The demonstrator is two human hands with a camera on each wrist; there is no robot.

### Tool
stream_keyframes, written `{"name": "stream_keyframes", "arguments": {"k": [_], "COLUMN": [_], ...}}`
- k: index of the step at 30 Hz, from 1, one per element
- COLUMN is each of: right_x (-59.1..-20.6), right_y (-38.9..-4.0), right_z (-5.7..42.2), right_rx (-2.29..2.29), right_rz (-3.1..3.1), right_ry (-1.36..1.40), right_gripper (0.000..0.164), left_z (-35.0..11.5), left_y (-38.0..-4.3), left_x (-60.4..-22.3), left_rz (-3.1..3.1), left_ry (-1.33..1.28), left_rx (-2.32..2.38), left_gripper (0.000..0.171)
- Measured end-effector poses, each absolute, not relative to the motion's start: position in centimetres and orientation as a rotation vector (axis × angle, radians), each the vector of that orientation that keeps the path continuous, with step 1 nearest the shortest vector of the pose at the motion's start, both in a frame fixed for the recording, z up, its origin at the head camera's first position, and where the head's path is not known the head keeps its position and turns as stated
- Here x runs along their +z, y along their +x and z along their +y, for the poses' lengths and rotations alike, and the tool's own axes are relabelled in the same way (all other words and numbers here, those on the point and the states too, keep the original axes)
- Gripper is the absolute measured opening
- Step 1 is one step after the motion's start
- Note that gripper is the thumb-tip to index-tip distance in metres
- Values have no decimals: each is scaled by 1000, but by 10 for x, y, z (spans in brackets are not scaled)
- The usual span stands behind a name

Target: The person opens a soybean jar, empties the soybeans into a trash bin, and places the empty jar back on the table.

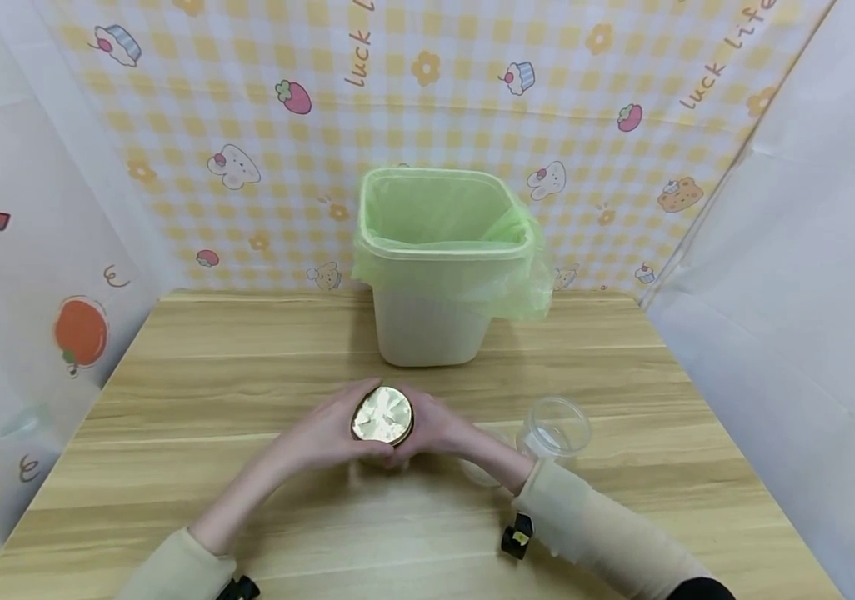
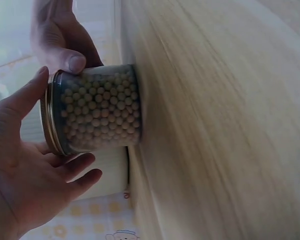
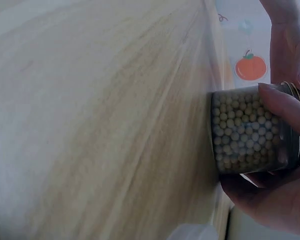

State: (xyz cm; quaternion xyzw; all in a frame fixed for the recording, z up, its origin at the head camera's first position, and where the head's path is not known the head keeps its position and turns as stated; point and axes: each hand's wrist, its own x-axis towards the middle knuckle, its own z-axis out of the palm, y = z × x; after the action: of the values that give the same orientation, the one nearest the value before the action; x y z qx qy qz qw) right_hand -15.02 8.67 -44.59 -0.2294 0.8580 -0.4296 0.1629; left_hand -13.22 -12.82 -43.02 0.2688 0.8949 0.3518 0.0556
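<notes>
A clear jar (image 2: pixel 101 111) full of small round tan beads stands upright on the wooden table, and its shiny gold lid (image 1: pixel 382 415) faces up in the head view. My left hand (image 1: pixel 330 429) curls round the lid from the left, thumb on one side and fingers on the other in the left wrist view. From the right, my right hand (image 1: pixel 427 423) grips the jar's body. The right wrist view shows that thumb (image 3: pixel 285 107) across the bead-filled jar, with the fingers round its far side.
Behind the hands stands a pale bin (image 1: pixel 431 321) with a light green bag (image 1: pixel 521 283) folded over its rim. A clear, open-topped container (image 1: pixel 557 429) sits right of my right forearm. Another clear round piece (image 1: pixel 480 475) lies partly under that forearm. Patterned cloth (image 1: pixel 247 125) hangs behind.
</notes>
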Motion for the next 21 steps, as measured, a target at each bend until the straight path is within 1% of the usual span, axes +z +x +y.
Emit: {"name": "stream_keyframes", "arguments": {"k": [6, 13, 21], "right_x": [-448, -451, -440], "right_y": [-151, -149, -145], "right_z": [87, 89, 92], "right_rx": [-1285, -1402, -1565], "right_rz": [2412, 2363, 2316], "right_ry": [-636, -649, -648], "right_gripper": [91, 91, 96], "left_z": [-128, -126, -127], "left_y": [-131, -129, -128], "left_x": [-435, -434, -421], "left_rz": [2747, 2819, 2941], "left_ry": [759, 708, 829], "left_rx": [1118, 1160, 1206], "left_gripper": [94, 91, 89]}}
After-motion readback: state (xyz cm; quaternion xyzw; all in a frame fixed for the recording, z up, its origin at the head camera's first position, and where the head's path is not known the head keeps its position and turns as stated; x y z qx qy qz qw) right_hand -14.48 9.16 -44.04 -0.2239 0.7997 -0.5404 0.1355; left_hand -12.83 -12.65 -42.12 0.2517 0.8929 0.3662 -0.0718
